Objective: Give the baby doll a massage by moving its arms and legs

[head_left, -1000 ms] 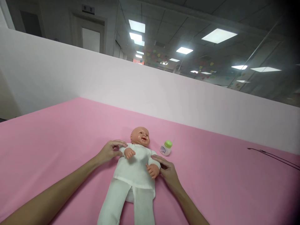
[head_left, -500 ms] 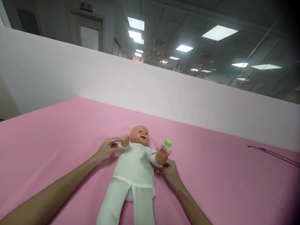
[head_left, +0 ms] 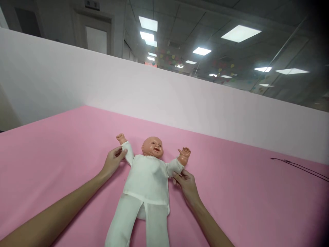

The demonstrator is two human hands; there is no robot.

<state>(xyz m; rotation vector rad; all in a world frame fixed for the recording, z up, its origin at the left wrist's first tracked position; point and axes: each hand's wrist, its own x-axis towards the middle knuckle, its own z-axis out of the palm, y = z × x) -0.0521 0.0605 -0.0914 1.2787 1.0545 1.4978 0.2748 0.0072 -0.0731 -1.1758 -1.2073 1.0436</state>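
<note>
A baby doll [head_left: 147, 178] in white cloth clothes lies on its back on the pink surface [head_left: 246, 192], its head toward the far side. Both of its arms are raised outward. My left hand [head_left: 114, 159] pinches the sleeve of the doll's arm on the left, near the wrist. On the other side my right hand [head_left: 185, 181] has thumb and fingers closed on the sleeve of the doll's right-side arm, just below its plastic hand. The green-capped bottle seen earlier does not show; the doll's raised arm covers that spot.
A white partition [head_left: 164, 92] runs along the far edge of the pink surface. A thin black cord or wire [head_left: 298, 166] lies at the right. Beyond the partition are a door and lit ceiling panels.
The doll's arms have swung outward and up, away from its body. My left hand has shifted slightly left and up with one sleeve. The bottle has gone out of sight behind the other arm.
</note>
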